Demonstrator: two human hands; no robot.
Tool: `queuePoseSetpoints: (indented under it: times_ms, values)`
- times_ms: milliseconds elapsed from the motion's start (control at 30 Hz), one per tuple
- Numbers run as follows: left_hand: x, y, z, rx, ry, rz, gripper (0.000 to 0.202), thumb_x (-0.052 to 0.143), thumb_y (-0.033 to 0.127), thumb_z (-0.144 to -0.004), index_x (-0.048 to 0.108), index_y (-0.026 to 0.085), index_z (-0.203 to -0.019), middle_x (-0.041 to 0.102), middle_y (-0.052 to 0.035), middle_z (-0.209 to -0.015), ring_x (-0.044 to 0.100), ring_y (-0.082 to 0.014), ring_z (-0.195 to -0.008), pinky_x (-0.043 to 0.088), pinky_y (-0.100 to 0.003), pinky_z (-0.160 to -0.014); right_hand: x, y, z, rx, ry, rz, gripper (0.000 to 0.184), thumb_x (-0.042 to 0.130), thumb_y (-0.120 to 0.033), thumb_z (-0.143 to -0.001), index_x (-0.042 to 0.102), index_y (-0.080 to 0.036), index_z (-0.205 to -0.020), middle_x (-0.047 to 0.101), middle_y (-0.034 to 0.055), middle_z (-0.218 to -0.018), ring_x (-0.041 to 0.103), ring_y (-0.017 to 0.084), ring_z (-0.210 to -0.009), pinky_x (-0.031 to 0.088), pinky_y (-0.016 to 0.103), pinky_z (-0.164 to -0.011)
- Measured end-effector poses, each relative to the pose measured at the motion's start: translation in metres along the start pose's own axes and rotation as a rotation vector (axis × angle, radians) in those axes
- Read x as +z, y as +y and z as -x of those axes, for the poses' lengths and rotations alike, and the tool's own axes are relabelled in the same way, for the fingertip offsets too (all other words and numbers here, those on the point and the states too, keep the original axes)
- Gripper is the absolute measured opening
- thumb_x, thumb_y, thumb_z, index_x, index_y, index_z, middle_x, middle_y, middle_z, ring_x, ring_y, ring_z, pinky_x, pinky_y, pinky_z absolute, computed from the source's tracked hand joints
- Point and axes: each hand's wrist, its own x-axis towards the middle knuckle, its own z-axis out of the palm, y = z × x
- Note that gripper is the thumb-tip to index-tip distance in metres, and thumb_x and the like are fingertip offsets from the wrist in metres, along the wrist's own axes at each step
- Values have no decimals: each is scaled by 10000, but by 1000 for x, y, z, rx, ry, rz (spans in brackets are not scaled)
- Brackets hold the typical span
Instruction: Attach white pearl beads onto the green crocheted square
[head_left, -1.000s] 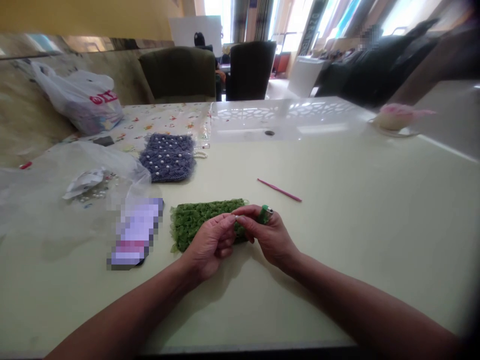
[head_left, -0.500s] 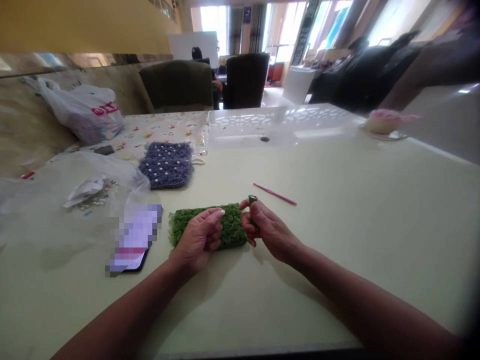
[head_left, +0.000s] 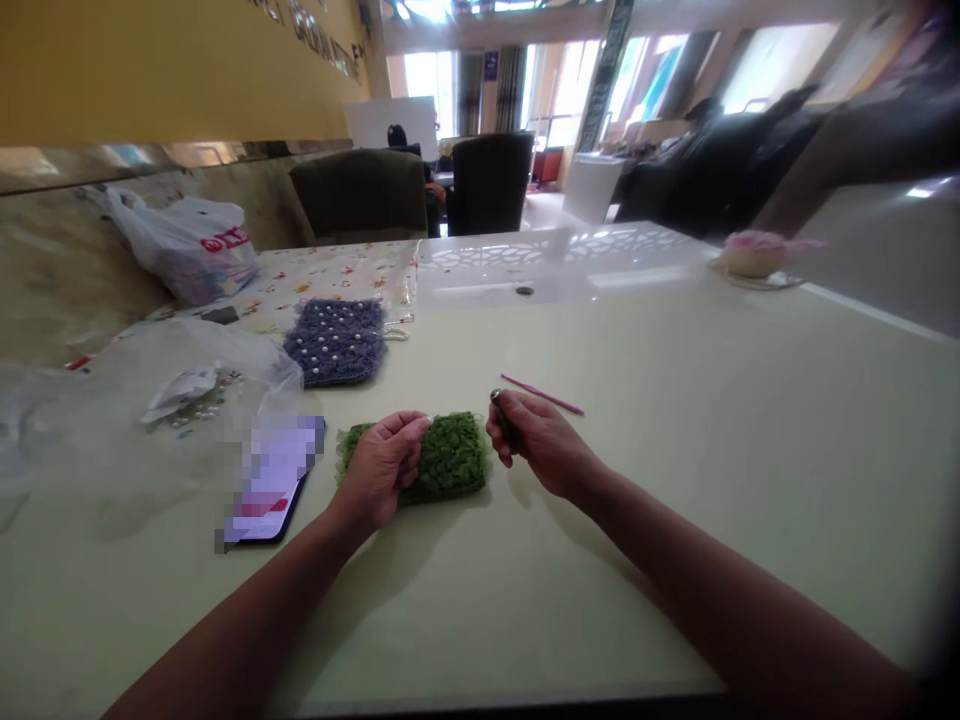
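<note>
My left hand (head_left: pixel 382 460) is closed in a pinch on a small white bead (head_left: pixel 430 420), held above the left part of a green crocheted pouch (head_left: pixel 454 460). In my right hand (head_left: pixel 544 440), at the pouch's right end, is a dark green lighter (head_left: pixel 507 422) with its metal top toward the upper left. Fingers wrap round the lighter's body; I see no flame. Behind my right hand lies a pink crochet hook (head_left: pixel 544 393). A blue-grey crocheted pouch (head_left: pixel 337 340) dotted with white pearls lies further back on the left.
Left of the green pouch are a phone (head_left: pixel 277 480) and a clear plastic bag (head_left: pixel 97 430) with loose beads (head_left: pixel 206 405). A white carrier bag (head_left: pixel 199 245) stands at the back left. A cup with a pink top (head_left: pixel 754 255) sits on a saucer at the table's (head_left: pixel 675 420) far right.
My left hand has shifted slightly left, away from the right hand. The right fingers have drawn in round the lighter, which now tilts left. The camera view has tipped up a little.
</note>
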Motion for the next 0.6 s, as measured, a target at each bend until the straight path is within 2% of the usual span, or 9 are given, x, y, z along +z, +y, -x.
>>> queuePoseSetpoints:
  times_ms: [67,167,300,433,600]
  values:
    - [0,-1,-1,13,10,-39,319,775,343,-710,573,161,-876,267,108,-530,193,-30,-438,153,-123,-354,-1,-1,-1,6,-28,23,402,581,-563,-865,531,-176,-770,573,-9,-649,436,72,-447,327,203,-412]
    - [1,-3,1,28,-4,-97,302,765,351,-725,581,159,-868,276,103,-528,195,-26,-435,159,-131,-358,3,-2,3,64,-76,20,407,558,-574,-874,567,-173,-802,499,-38,-549,367,64,-412,277,197,-395]
    - [4,-5,7,108,-43,-209,282,738,381,-763,604,161,-878,295,94,-521,213,-27,-428,178,-150,-369,9,-3,10,126,-91,68,589,420,-645,-904,640,-126,-732,402,-32,-495,315,66,-435,240,208,-413]
    - [4,-7,12,172,-60,-298,290,723,416,-782,612,171,-889,324,82,-551,242,-28,-441,176,-162,-388,13,-4,13,178,-95,154,548,493,-590,-888,543,-133,-590,391,-27,-501,282,57,-450,188,223,-434]
    - [3,-9,14,258,-62,-406,260,701,408,-810,624,173,-891,344,70,-579,263,-32,-471,201,-168,-423,17,-3,15,170,-77,190,532,448,-591,-898,496,-150,-605,391,-27,-548,264,65,-486,173,234,-453]
